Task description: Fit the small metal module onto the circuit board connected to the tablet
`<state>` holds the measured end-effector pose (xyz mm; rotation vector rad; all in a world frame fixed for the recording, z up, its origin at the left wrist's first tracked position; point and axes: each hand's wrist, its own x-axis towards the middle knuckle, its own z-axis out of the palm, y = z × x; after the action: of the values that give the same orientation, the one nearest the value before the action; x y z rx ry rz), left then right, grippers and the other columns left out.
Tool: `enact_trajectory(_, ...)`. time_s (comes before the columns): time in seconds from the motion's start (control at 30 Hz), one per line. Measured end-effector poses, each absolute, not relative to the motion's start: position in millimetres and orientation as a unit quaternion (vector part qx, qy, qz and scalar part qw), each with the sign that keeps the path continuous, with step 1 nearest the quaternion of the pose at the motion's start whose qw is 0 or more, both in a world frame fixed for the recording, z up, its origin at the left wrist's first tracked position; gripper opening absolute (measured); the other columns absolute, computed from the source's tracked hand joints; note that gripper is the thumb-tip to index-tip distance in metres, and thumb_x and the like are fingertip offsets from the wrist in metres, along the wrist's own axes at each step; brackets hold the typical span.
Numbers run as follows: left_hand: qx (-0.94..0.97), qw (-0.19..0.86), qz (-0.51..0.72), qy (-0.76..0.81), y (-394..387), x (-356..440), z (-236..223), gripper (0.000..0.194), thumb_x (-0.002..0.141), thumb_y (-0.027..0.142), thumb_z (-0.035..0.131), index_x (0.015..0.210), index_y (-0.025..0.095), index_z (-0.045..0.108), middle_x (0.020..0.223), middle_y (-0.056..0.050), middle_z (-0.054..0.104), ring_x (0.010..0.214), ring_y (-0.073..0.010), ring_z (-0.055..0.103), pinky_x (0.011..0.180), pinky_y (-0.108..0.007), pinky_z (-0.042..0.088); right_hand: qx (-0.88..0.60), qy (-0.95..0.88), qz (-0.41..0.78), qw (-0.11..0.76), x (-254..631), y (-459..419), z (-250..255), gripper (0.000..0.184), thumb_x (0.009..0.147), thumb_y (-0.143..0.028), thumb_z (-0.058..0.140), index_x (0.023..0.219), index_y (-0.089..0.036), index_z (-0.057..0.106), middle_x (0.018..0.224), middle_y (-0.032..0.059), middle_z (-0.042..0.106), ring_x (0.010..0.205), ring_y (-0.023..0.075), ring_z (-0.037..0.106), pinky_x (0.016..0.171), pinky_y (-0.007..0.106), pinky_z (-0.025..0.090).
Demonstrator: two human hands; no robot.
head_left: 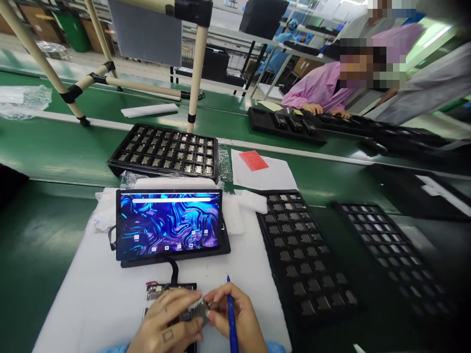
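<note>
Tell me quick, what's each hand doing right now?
Left hand: fingers curled, pressing on the circuit board and pinching a small part.
Right hand: closed on a blue pen, fingertips at the same part.

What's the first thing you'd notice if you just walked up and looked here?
The lit tablet screen with swirly blue wallpaper, propped mid-table on white foam. Just below, the left hand and right hand, which grips a blue pen, pinch a small part over a circuit board. Black trays of tiny parts sit right.
</note>
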<state>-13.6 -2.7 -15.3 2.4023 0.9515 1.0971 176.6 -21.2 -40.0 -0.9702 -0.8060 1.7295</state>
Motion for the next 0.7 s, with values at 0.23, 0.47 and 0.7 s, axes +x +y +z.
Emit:
enact_trajectory(0.23,0.887,0.112,0.319,0.316,3.4,-35.0,-14.2,0.031,0.099,0.038,0.038,0.114,0.019,0.058,0.116,-0.007,0.063,0.104,-0.0187,0.058,0.086,-0.028,0.049,-0.523,-0.438,0.581,0.443,181.0,-23.9,-49.4,0.017,0.076,-0.015,0.07,0.091,-0.021,0.064,0.085,0.0056,0.07,0.07,0.0168,0.064,0.066,0.023,0.051)
enact_trajectory(0.47,0.874,0.151,0.289,0.36,4.4,-30.5,-22.1,0.026,0.099,0.023,0.036,0.101,0.016,0.061,0.09,-0.007,0.064,0.075,-0.0168,0.061,0.065,-0.026,0.053,-0.586,-0.495,0.464,0.444,173.7,-23.9,-57.5,0.014,0.078,-0.014,0.063,0.09,-0.02,0.064,0.081,0.0051,0.069,0.072,0.0192,0.067,0.067,0.023,0.054)
enact_trajectory(0.7,0.867,0.175,0.284,0.371,3.8,-29.6,-31.0,0.025,0.099,0.022,0.035,0.104,0.017,0.059,0.09,-0.006,0.061,0.075,-0.0163,0.06,0.065,-0.025,0.053,-0.574,-0.531,0.422,0.458,170.0,-22.4,-56.1,0.013,0.077,-0.01,0.061,0.085,-0.019,0.063,0.089,0.0066,0.07,0.077,0.0201,0.069,0.067,0.022,0.057)
